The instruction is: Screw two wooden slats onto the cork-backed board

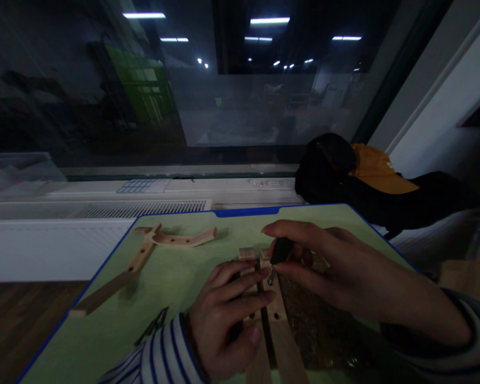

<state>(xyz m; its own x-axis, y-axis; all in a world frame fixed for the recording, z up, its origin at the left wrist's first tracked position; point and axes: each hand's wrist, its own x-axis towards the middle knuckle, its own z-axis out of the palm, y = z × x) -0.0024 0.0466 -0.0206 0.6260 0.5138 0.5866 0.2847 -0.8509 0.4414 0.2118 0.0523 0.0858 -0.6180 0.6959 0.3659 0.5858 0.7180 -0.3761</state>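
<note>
My left hand (228, 320) is closed around a wooden slat assembly (278, 325) lying on the green mat (104, 330), fingers pressing on the slats. My right hand (336, 272) pinches a small dark-handled screwdriver (278, 253), its tip against the top end of the slats. Both sleeves are striped. Another wooden piece, a long stick joined to a curved bracket (160, 242), lies apart at the mat's far left.
Small dark metal parts (152, 326) lie on the mat near my left wrist. A black bag with an orange cap (368, 170) sits at the far right by the window sill. A white radiator (84, 224) runs behind the mat.
</note>
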